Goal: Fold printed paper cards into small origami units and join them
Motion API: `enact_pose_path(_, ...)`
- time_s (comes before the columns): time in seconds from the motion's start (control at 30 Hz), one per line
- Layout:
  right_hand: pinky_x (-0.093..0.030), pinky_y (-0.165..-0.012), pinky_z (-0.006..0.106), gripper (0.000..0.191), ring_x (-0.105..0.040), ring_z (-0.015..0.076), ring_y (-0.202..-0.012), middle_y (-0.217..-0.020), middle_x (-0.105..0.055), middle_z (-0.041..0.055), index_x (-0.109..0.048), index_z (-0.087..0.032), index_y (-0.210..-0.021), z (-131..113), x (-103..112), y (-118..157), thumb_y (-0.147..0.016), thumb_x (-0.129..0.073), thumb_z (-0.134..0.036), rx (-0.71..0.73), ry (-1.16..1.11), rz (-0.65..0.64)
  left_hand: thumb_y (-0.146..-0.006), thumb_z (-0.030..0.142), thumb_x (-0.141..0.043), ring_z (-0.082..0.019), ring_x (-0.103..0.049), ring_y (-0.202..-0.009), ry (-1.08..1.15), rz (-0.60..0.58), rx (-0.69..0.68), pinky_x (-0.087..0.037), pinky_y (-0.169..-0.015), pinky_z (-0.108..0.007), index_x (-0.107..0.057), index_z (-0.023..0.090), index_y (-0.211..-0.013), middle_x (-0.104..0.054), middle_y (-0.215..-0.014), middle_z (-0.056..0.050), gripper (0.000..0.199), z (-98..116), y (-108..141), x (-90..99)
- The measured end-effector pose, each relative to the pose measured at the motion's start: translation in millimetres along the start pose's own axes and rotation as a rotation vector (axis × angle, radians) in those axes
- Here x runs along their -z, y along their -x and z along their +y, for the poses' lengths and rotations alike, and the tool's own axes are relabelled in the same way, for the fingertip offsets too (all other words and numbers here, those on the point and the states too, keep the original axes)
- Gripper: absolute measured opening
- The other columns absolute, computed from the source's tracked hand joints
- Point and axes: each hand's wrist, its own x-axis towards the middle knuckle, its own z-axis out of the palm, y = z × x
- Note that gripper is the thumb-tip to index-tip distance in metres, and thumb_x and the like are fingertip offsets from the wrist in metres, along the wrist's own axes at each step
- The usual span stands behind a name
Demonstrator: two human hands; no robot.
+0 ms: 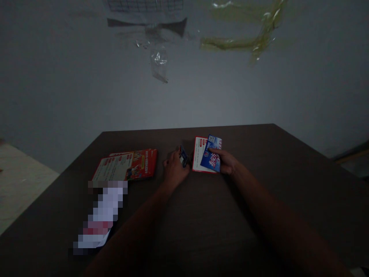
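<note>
Head view: the right hand (226, 159) grips a blue printed card (212, 154) between thumb and fingers; the card overlaps a red-edged white card (198, 154) near the middle of the dark table (198, 215). The left hand (176, 167), fingers curled narrow, holds a small dark item (183, 156), partly hidden, just beside the white card. A red-and-white printed stack (141, 163) lies farther left.
</note>
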Motion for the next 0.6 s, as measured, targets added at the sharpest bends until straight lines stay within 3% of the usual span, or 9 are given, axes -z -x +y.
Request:
enact_pose_path(0.27, -0.05, -0.087, 0.043, 0.025, -0.07, 0.0219, -0.079, -0.084, -0.074, 0.0105, -0.06, -0.01, -0.106, 0.8, 3.8, 0.3, -0.082, -0.056, -0.016, -0.002, 0.004, 0.011, -0.071, 0.03, -0.06, -0.03, -0.049, -0.115, 0.049, 0.004, 0.013, -0.035, -0.097, -0.047, -0.04, 0.018, -0.123, -0.053, -0.122, -0.012, 0.056, -0.4, 4.0, 5.1)
enact_pose_path(0.43, -0.049, -0.089, 0.044, 0.025, -0.07, 0.0223, -0.082, -0.086, -0.074, 0.011, -0.06, -0.011, -0.106, 7.5, 11.2, 22.7, -0.082, -0.058, -0.016, -0.042, 0.005, 0.038, -0.068, 0.029, -0.065, -0.03, -0.042, -0.122, 0.06, 0.064, -0.052, -0.036, -0.098, -0.044, -0.039, 0.016, -0.124, -0.046, -0.129, -0.014, 0.063, 1.3, 20.8, 21.1)
enact_pose_path(0.6, -0.049, -0.089, 0.044, 0.026, -0.071, 0.0213, -0.078, -0.085, -0.074, 0.0092, -0.06, -0.011, -0.104, 25.8, 12.6, 58.4, -0.078, -0.061, -0.015, -0.125, 0.009, 0.024, -0.077, 0.022, -0.056, -0.025, -0.047, -0.116, 0.239, 0.151, -0.117, -0.037, -0.099, -0.04, -0.046, 0.017, -0.116, -0.051, -0.121, -0.012, 0.04, 12.7, 53.0, 47.1)
